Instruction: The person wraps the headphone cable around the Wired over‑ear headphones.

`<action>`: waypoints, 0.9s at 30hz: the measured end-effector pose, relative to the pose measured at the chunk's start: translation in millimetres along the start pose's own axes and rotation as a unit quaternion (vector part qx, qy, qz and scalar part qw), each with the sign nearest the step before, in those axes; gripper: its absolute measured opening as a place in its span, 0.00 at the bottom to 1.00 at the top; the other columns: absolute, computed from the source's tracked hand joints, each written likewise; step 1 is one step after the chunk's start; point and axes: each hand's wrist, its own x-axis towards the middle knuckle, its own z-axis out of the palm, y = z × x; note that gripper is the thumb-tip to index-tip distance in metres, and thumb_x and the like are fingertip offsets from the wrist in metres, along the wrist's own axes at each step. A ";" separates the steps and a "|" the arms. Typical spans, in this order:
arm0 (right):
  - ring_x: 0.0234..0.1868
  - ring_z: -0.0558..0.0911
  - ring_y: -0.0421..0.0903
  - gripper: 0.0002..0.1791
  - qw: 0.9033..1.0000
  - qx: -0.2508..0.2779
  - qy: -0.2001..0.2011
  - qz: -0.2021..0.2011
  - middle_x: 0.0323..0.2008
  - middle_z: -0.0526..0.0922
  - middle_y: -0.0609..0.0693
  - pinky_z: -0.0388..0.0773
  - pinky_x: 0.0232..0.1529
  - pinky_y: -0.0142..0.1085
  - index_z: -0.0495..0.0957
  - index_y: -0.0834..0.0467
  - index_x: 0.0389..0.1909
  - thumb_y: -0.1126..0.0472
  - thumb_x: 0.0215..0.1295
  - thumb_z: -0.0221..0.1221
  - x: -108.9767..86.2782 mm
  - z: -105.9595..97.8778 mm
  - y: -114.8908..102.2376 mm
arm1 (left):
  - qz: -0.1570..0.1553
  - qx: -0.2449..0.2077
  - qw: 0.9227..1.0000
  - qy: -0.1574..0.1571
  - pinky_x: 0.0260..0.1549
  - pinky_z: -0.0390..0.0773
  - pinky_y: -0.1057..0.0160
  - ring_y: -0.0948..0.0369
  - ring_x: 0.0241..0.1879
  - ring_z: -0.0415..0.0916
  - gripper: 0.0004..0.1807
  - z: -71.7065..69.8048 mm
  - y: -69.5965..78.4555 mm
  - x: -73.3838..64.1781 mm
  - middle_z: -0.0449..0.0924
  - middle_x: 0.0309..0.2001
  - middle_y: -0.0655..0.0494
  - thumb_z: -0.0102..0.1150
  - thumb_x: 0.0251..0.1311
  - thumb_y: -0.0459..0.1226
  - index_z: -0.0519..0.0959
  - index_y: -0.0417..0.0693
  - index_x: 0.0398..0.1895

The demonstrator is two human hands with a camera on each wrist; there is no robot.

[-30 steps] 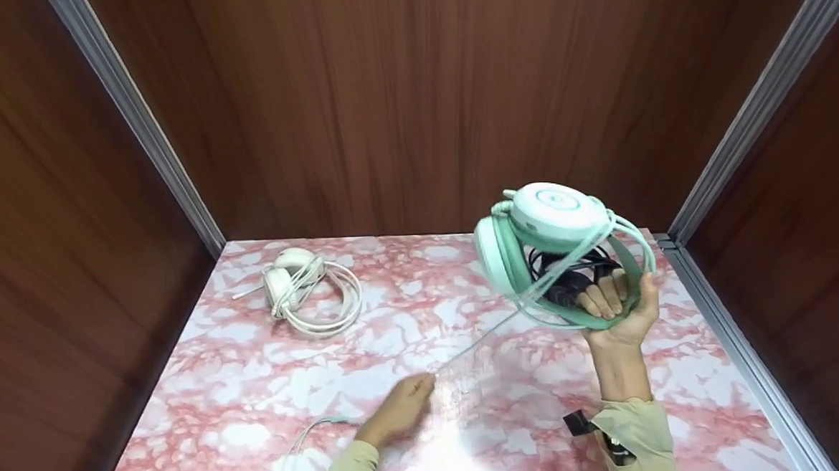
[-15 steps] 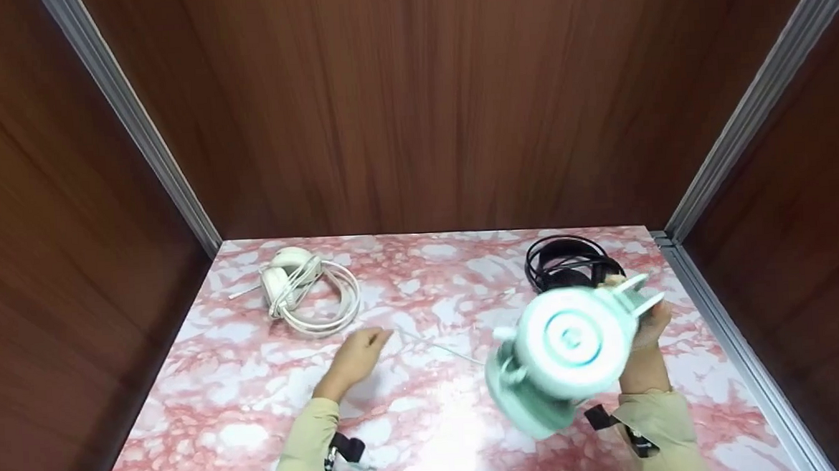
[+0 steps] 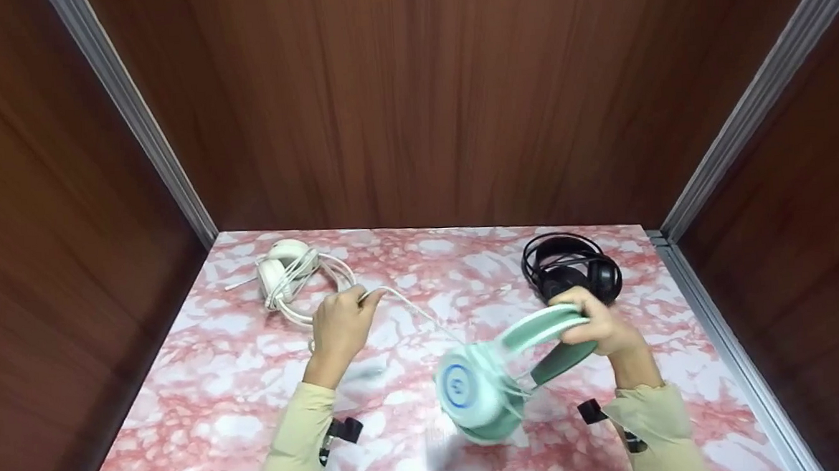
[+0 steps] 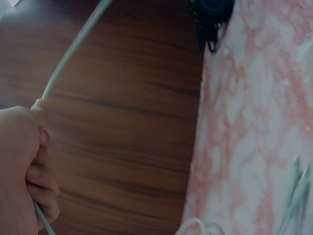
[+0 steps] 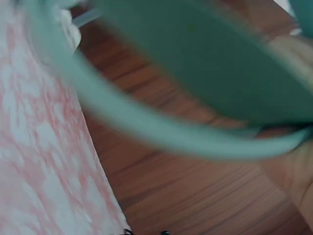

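Observation:
Mint-green headphones [image 3: 471, 391] hang over the table, tilted, with the ear cups down and to the left. My right hand [image 3: 600, 323] grips them by the headband, which shows large and blurred as a green band [image 5: 195, 139] in the right wrist view. A thin pale cable [image 3: 420, 311] runs from the headphones up to my left hand [image 3: 342, 326], whose fingers curl round it. In the left wrist view the cable [image 4: 73, 49] passes through the left fist [image 4: 22, 161] and comes out below it.
White headphones [image 3: 288, 271] with a coiled cable lie at the back left, partly behind the left hand. Black headphones [image 3: 572, 270] lie at the back right, just beyond the right hand. Brown wood panels [image 3: 413, 106] wall in the marbled table [image 3: 205, 390].
The green headphones have come down and to the left, turning over in the right hand. The left hand has moved up and to the left, drawing the cable along.

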 end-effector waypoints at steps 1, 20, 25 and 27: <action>0.26 0.73 0.34 0.08 0.997 -0.061 0.020 0.032 0.28 0.78 0.43 0.68 0.23 0.26 0.71 0.73 0.30 0.78 0.50 0.61 2.6 2.4 0.3 | 0.016 0.002 1.000 0.018 0.13 0.62 0.58 0.61 0.13 0.57 0.27 -1.4 6.3 1.1 0.57 0.12 0.63 0.61 0.61 0.54 0.63 0.54 0.11; 0.18 0.63 0.33 0.19 0.796 -0.369 0.479 0.023 0.14 0.63 0.40 0.60 0.19 0.26 0.67 0.67 0.14 0.74 0.44 0.71 46.1 62.9 13.6 | -0.058 -0.324 0.939 -0.103 0.18 0.58 0.70 0.68 0.17 0.55 0.18 55.7 57.4 -60.0 0.58 0.18 0.64 0.42 0.75 0.37 0.65 0.48 0.22; 0.17 0.62 0.33 0.20 0.807 -0.280 0.519 -0.015 0.13 0.62 0.39 0.59 0.17 0.25 0.63 0.69 0.14 0.79 0.44 0.67 37.3 56.2 24.0 | -0.075 -0.358 0.922 -0.128 0.18 0.57 0.71 0.69 0.16 0.54 0.20 70.2 52.8 -73.1 0.57 0.16 0.64 0.39 0.76 0.34 0.62 0.43 0.19; 0.17 0.63 0.33 0.19 0.809 -0.254 0.529 -0.032 0.13 0.64 0.40 0.59 0.17 0.25 0.63 0.70 0.15 0.80 0.44 0.66 32.9 51.1 28.8 | -0.080 -0.381 0.909 -0.148 0.17 0.57 0.71 0.69 0.15 0.54 0.21 71.0 53.0 -76.5 0.57 0.15 0.63 0.38 0.76 0.33 0.61 0.38 0.19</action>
